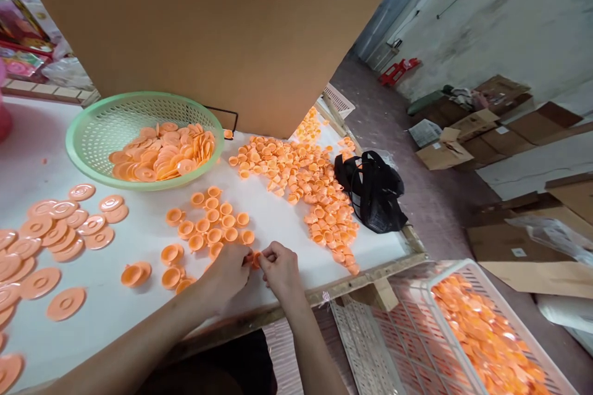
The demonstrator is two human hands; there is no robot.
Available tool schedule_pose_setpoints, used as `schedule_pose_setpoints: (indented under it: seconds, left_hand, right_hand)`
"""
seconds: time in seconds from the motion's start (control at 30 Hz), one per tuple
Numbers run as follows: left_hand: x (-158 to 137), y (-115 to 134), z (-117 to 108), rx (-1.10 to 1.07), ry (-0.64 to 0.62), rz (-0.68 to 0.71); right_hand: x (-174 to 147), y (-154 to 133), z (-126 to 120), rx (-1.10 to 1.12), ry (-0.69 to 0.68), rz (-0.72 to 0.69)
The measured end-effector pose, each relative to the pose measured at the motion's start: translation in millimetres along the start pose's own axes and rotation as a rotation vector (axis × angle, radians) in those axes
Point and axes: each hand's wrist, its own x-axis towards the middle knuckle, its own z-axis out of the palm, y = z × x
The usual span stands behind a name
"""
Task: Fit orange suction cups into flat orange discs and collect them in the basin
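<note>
My left hand [231, 273] and my right hand [281, 271] meet near the table's front edge, fingers closed in a pinch. Between their fingertips is a small orange toy cup [256, 260], partly hidden by the fingers. Just beyond my left hand stand several loose toy cups [214, 216], mostly upright and spaced apart. Left of these, a toy cup [131, 275] sits close against another orange piece. Flat orange toy saucers [66, 303] lie scattered and overlapping on the left. A large heap of toy cups [296, 166] spreads across the right side.
A green mesh basket [76, 151] holds more saucers. Behind it rises a big cardboard panel [208, 31]. A black bag [375, 191] lies at the table's right edge. Below, a pale plastic crate [456, 336] contains orange pieces. Cardboard boxes [519, 250] stand on the floor at right.
</note>
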Motion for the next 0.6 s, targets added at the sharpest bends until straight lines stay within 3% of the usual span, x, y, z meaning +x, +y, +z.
schedule_pose_setpoints:
  seconds: [0.07,0.17,0.3,0.5,0.6]
  left_hand:
    - [2,6,-2,-0.096,-0.003,-0.060]
    - [4,16,-2,-0.081,0.109,-0.113]
    - [5,21,1,0.027,0.143,-0.098]
    - [6,13,1,0.131,0.138,-0.027]
    - [8,16,0,0.159,0.124,-0.014]
  right_hand:
    - [0,1,0,-0.032,0.005,-0.057]
    - [0,3,1,-0.049,0.004,-0.114]
    - [-3,5,4,-0.048,0.007,-0.141]
    - [-9,10,16,0.004,0.122,-0.137]
    - [-6,9,12,0.077,0.009,-0.082]
